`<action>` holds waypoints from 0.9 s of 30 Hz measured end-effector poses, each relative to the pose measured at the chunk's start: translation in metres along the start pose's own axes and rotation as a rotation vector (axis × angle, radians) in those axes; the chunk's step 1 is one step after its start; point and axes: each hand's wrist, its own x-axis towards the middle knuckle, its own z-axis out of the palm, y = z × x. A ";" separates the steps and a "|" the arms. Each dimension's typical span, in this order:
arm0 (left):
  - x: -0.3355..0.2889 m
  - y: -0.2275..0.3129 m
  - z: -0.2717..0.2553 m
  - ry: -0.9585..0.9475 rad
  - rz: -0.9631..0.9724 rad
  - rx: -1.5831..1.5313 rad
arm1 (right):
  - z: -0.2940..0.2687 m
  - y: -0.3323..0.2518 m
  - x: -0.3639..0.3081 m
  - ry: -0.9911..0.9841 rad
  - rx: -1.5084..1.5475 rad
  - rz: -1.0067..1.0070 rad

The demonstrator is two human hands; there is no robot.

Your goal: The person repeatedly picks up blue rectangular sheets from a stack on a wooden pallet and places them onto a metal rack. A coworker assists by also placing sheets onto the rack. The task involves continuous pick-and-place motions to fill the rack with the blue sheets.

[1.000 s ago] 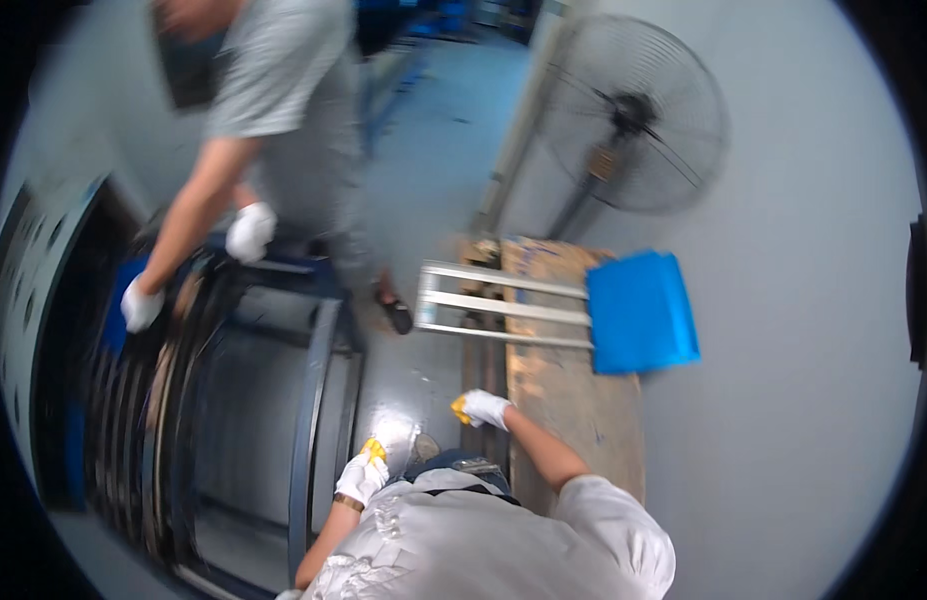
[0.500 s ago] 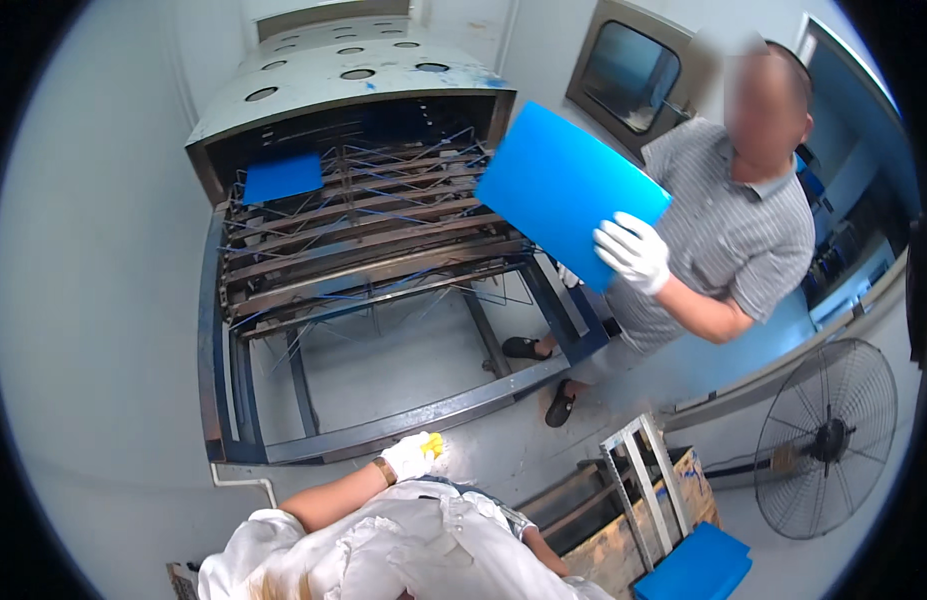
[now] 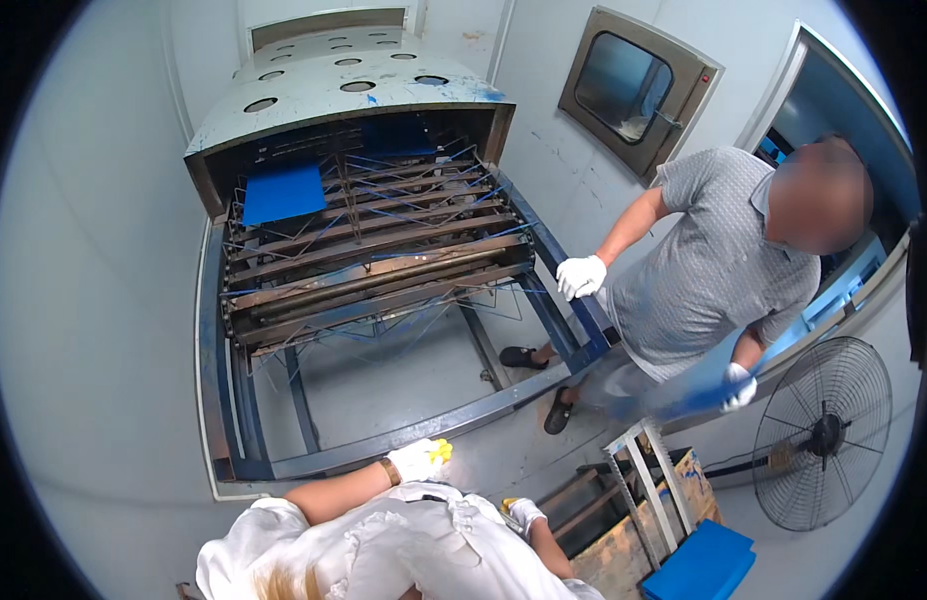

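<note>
White glove w/ yellow fingertips covered the person's L hand (image 3: 415, 460), just beside the near bar of a dark blue metal frame (image 3: 423, 423); couldn't tell if touching. Its fingers (image 3: 441, 450) were bunched close, but couldn't tell if fully closed or around anything. R hand (image 3: 524, 513), gloved likewise, was lower down, nr a wood-topped bench (image 3: 605, 556); fingers partly hidden, so couldn't tell wide or narrow. On the bench, lower R: pale metal rack (image 3: 651, 490) w/ blue sheets (image 3: 701, 562) at its near end. Frame stood in front of the person, floor showing thru, its far part bearing brown crossbars (image 3: 413, 260) w/ thin wires. One blue panel (image 3: 283, 194) lay up there, L side, by the mouth of a pale housing (image 3: 313, 85) w/ round holes on top; a 2nd blue panel (image 3: 398, 138) was inside, farther R. Co-worker (image 3: 713, 240) in grey shirt stood R of frame, 1 gloved hand (image 3: 581, 277) on its side rail, other gloved hand (image 3: 739, 387) holding a blurred blue panel (image 3: 683, 398) low. Wire fan (image 3: 826, 435) stood far R, nr bench.
</note>
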 end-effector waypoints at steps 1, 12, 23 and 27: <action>-0.001 0.010 -0.005 -0.091 -0.041 -0.035 | 0.006 0.005 -0.006 -0.050 -0.233 -0.092; -0.082 0.079 0.072 0.273 0.114 0.428 | 0.040 0.022 0.015 -0.349 -1.139 -0.130; -0.138 0.134 0.037 0.362 0.313 0.984 | 0.042 -0.255 0.152 0.254 -0.407 -0.274; -0.177 0.146 0.089 0.564 0.356 1.912 | 0.064 -0.318 0.180 0.464 -0.887 -0.475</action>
